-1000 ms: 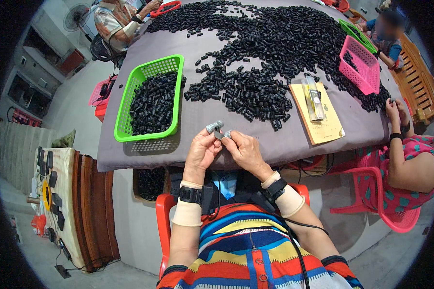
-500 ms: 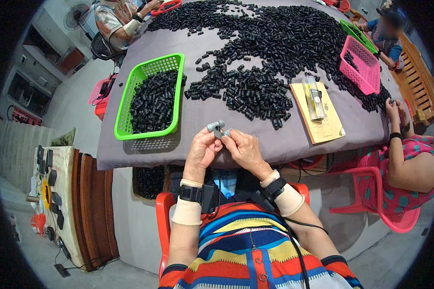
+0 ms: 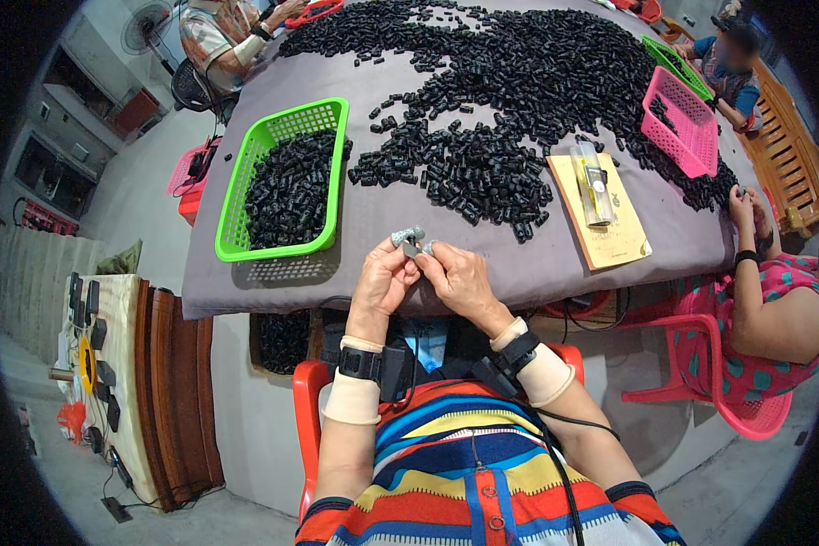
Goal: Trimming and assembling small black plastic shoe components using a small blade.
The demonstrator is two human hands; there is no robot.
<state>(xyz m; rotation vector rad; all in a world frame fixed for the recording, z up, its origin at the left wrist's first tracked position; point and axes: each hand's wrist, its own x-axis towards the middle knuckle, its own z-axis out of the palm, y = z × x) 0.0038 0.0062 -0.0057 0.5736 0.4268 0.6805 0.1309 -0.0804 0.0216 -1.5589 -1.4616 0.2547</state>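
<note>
My left hand (image 3: pixel 382 278) and my right hand (image 3: pixel 458 278) meet just over the near edge of the cloth-covered table. Between their fingertips is a small dark piece (image 3: pixel 411 248), mostly covered by the fingers. Both hands are closed in a pinch on it, and grey speckled covers wrap the index fingertips. The piece resembles the short black cylindrical parts (image 3: pixel 482 177) heaped beyond my hands, though its exact kind is too small to make out. To the left, a green basket (image 3: pixel 335 196) holds many of the same black parts.
On the grey tablecloth (image 3: pixel 273 296) to my right lies a yellow notepad (image 3: pixel 614 247) with a clear plastic case (image 3: pixel 595 196) on top. A pink basket (image 3: pixel 692 146) stands farther right. Other people sit around the table, one person's hands (image 3: pixel 746 214) working at the right edge.
My hands stay in nearly the same place. The fingers have shifted slightly around the small piece, and its grey face now shows a little more.
</note>
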